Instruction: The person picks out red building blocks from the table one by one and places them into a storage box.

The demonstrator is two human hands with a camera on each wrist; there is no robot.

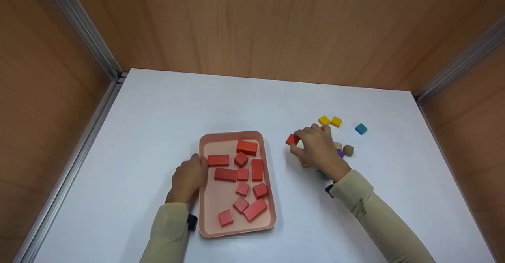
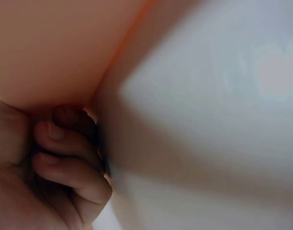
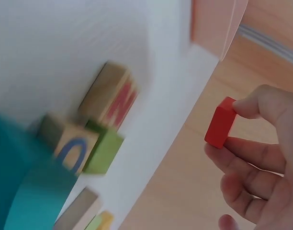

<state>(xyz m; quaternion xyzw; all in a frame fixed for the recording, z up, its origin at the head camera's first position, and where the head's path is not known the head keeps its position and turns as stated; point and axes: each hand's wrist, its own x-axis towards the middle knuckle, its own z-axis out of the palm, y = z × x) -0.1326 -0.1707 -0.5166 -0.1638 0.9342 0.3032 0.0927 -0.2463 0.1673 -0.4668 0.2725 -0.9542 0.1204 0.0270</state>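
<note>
My left hand (image 1: pixel 189 178) grips the left long side of a pink tray (image 1: pixel 211 209). In the left wrist view its fingers (image 2: pixel 65 139) curl in beside the tray's wall. Several red and pinkish-red wooden blocks, cubes and longer bricks, lie spread in the tray. To the right of the tray, my right hand (image 1: pixel 317 144) pinches a small red block (image 3: pixel 220 124) between thumb and fingertips, held up above the table. Under and behind that hand is a group of mixed blocks, partly hidden by it.
Two yellow blocks (image 1: pixel 335 121), a blue block (image 1: pixel 361 128) and a brown cube (image 1: pixel 348 150) lie around the right hand. The right wrist view shows a green block (image 3: pixel 104 148) and large teal shapes (image 3: pixel 36 187). Wooden panels (image 1: pixel 252 26) border the white table (image 1: pixel 165 97).
</note>
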